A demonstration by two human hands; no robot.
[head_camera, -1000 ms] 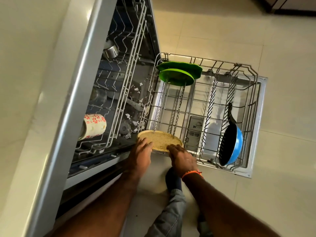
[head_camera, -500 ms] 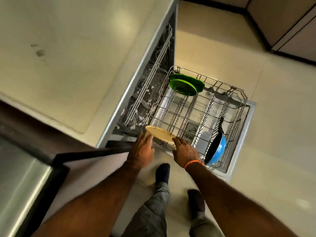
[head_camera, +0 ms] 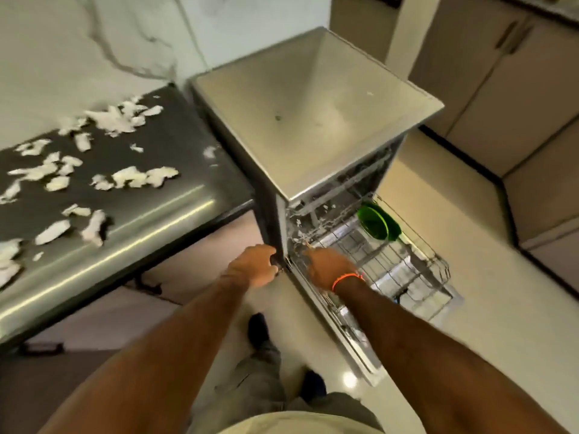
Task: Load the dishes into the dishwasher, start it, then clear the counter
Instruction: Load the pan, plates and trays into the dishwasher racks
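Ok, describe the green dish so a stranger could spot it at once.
Start at the open steel dishwasher beside the dark counter. Its lower wire rack is pulled out over the pale floor. The green dish stands on edge at the rack's far end, the only bright green thing there.

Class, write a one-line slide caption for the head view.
Both hands reach toward the pulled-out lower rack holding green plates; white scraps litter the counter.

Head camera looks steeply down, near the dishwasher (head_camera: 316, 120).
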